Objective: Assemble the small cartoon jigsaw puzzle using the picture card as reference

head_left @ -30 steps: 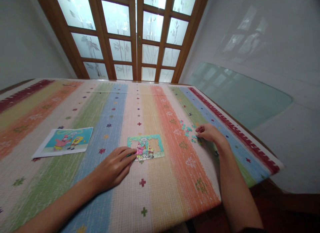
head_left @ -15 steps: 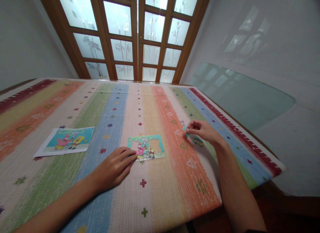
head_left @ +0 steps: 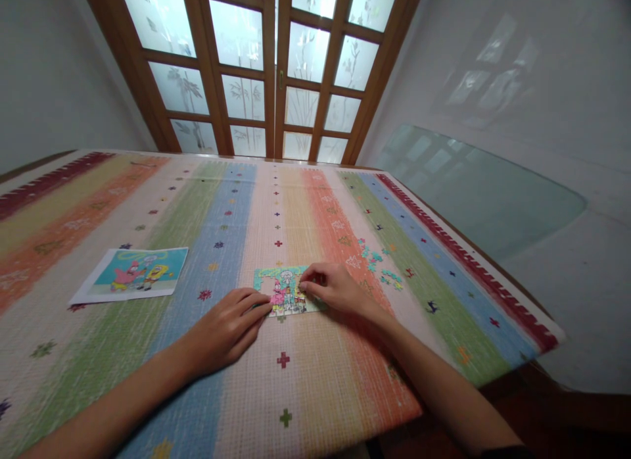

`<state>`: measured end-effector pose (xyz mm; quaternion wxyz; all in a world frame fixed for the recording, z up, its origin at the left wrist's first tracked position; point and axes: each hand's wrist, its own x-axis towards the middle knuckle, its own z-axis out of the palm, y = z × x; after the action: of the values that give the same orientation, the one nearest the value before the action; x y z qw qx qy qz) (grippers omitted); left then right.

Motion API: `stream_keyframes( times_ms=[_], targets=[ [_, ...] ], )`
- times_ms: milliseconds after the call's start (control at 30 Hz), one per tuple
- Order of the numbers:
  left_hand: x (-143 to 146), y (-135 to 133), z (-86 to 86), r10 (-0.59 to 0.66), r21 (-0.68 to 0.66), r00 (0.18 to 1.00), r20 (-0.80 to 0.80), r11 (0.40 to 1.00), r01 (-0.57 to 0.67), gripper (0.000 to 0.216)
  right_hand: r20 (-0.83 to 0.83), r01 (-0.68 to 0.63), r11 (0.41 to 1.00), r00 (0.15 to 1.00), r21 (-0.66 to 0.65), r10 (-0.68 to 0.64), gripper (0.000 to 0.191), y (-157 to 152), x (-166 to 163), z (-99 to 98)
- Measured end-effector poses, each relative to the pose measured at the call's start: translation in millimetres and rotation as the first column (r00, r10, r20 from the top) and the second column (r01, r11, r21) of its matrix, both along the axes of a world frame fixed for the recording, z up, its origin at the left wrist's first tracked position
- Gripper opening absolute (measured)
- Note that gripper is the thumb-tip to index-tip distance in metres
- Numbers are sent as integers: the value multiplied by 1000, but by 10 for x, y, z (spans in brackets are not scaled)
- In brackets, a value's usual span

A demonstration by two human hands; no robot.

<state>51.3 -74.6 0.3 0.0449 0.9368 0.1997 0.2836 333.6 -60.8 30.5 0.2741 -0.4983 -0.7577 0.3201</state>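
A small, partly filled jigsaw puzzle (head_left: 287,307) with cartoon figures and a teal border lies flat on the table, with gaps in its picture. My left hand (head_left: 235,327) lies at its lower left corner, fingers stretched out and their tips touching the edge. Over the puzzle's right part is my right hand (head_left: 332,289), thumb and forefinger pinched on a puzzle piece mostly hidden by the fingertips. Several loose teal puzzle pieces (head_left: 392,279) are scattered beyond my right hand. To the left lies a printed reference picture (head_left: 142,273) with the same figures.
A striped, patterned tablecloth (head_left: 187,216) covers the table, whose near right edge runs past my right forearm. Behind the table stand wooden doors (head_left: 270,71) with frosted panes. A wall with a glassy panel (head_left: 473,189) borders the right side.
My right hand has moved left from the loose pieces to the puzzle's right part, still pinching. The loose pieces now show more fully. My left hand has stayed put.
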Motion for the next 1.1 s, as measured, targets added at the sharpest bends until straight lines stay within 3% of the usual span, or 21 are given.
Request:
stream_keyframes(
  times_ms=[167, 333, 500, 633, 1100],
  targets=[
    [-4, -1, -8, 4, -7, 1000, -7, 1000, -4, 35, -29, 44, 999, 999, -3, -44, 8, -1, -52, -41],
    [-7, 2, -9, 5, 5, 1000, -9, 1000, -5, 34, 84, 50, 992, 995, 120, -61, 9, -8, -66, -84],
    [2, 0, 5, 2, 33, 1000, -30, 999, -1, 32, 164, -57, 968, 986, 245, 16, 10, -4, -1, -82],
    [11, -3, 8, 7, 38, 999, -31, 999, -6, 33, 199, -109, 967, 978, 232, 62, 10, -18, 17, -76],
    [7, -3, 2, -2, 40, 1000, -30, 999, 3, 32, 234, -87, 971, 972, 223, 34, 3, -45, 4, -96]
  ],
)
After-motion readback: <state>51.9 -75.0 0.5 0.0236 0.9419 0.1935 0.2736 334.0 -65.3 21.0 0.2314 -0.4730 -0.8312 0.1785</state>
